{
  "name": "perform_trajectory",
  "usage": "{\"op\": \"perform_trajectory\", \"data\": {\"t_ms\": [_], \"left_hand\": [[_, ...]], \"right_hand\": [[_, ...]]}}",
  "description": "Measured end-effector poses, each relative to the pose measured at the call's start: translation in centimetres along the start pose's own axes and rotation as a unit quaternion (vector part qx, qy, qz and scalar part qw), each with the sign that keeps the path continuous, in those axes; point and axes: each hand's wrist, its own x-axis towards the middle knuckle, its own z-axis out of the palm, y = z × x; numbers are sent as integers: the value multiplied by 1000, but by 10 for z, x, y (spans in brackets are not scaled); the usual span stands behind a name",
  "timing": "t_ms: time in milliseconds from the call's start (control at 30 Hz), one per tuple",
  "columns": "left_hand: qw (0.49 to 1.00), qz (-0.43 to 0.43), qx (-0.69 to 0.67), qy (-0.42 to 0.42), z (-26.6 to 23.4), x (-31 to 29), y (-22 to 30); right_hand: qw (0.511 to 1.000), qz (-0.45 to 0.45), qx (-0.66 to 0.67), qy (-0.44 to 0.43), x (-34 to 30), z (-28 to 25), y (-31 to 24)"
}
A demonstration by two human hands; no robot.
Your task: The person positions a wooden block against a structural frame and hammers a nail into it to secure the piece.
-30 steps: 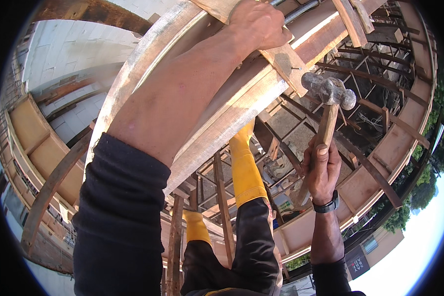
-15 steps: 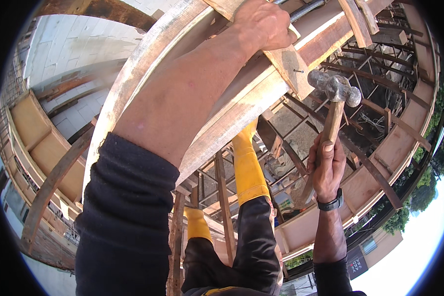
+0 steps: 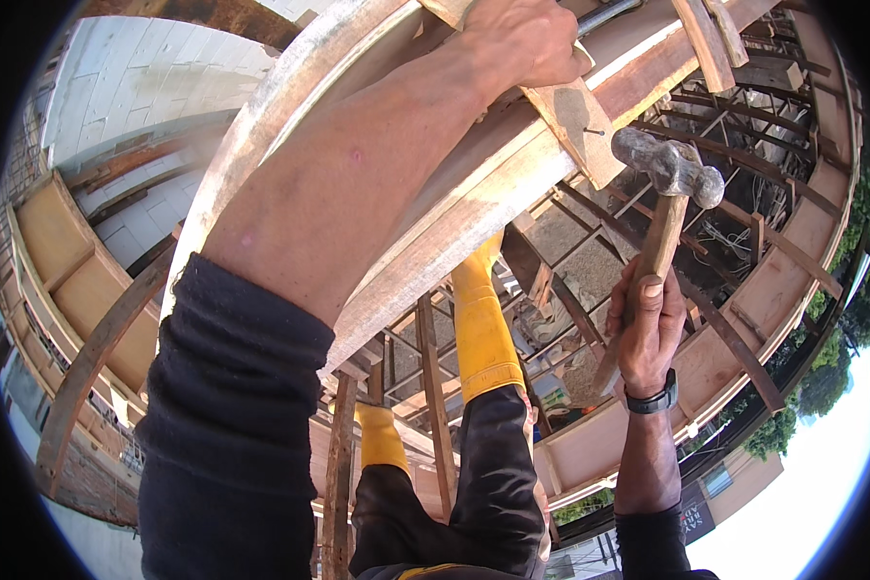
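My right hand (image 3: 648, 333) is closed round the wooden handle of a hammer (image 3: 665, 227), its worn metal head raised. Just left of that head, a nail (image 3: 594, 131) sticks out of a short piece of wood (image 3: 572, 121) laid across the curved timber formwork (image 3: 488, 193). My left hand (image 3: 530, 46) reaches over the formwork and is closed on this short piece of wood near its upper part. The fingertips of the left hand are partly hidden.
My yellow boots (image 3: 488, 329) stand among timber props (image 3: 435, 406) and crossing bars below. A curved plywood wall (image 3: 725, 367) sweeps round on the right. A metal rod (image 3: 604, 17) lies beyond my left hand. Pale block walling (image 3: 155, 87) stands at upper left.
The view has shifted slightly, with the formwork and left hand a little further right in it. Both hands keep their grips, and the hammer stays close to the nail.
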Motion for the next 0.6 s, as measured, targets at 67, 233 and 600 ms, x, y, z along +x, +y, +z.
{"op": "perform_trajectory", "data": {"t_ms": [67,233,600], "left_hand": [[999,12,34,14,3,4,1],[999,23,16,31,7,5,-4],[998,31,-5,46,9,-1,-7]], "right_hand": [[1000,-5,6,-6,-1,-2,3],[1000,13,16,1,-1,-3,3],[1000,24,6,-1,-2,0,2]]}}
